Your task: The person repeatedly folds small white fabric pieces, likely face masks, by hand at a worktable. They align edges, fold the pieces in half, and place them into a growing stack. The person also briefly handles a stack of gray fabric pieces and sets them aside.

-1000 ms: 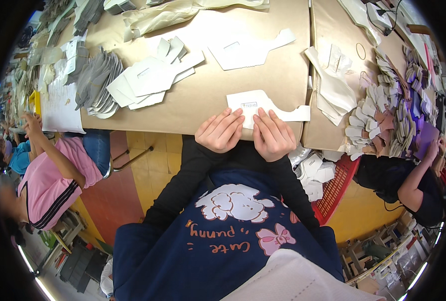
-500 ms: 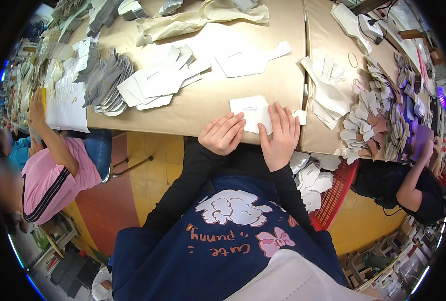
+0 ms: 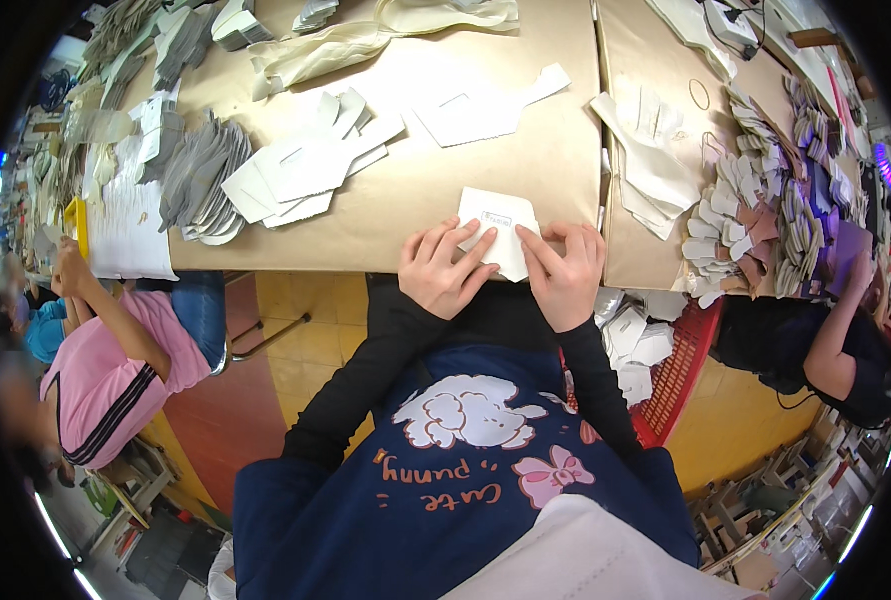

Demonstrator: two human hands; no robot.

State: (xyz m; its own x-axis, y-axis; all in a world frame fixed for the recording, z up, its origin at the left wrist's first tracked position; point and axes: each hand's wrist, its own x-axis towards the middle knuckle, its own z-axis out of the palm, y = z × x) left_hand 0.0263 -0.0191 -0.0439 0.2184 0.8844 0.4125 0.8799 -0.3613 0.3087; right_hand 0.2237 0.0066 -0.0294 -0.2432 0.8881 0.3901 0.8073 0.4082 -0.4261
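A flat white cut piece (image 3: 502, 208) with a small framed mark lies tilted at the table's near edge, its lower corner pointing at me. My left hand (image 3: 441, 268) has its fingertips on the piece's left side, the thumb by the lower corner. At the right edge, my right hand (image 3: 567, 278) grips it with thumb and forefinger, the other fingers curled. That edge is partly hidden by the fingers. Farther off lies a similar white piece with a long tab (image 3: 480, 118). To the left is an overlapping stack of white pieces (image 3: 300, 165).
Grey pieces (image 3: 203, 185) are heaped at the left, cream cloth-like strips (image 3: 330, 55) at the back. Right of the table seam (image 3: 602, 130) lie cream pieces (image 3: 655, 175) and bundled pieces (image 3: 735, 225). A red basket (image 3: 680, 365) stands below. Co-workers sit on both sides.
The white piece has turned, and its tab no longer sticks out at the right. My right hand has gone from flat fingers to a pinch; my left fingers have spread a little.
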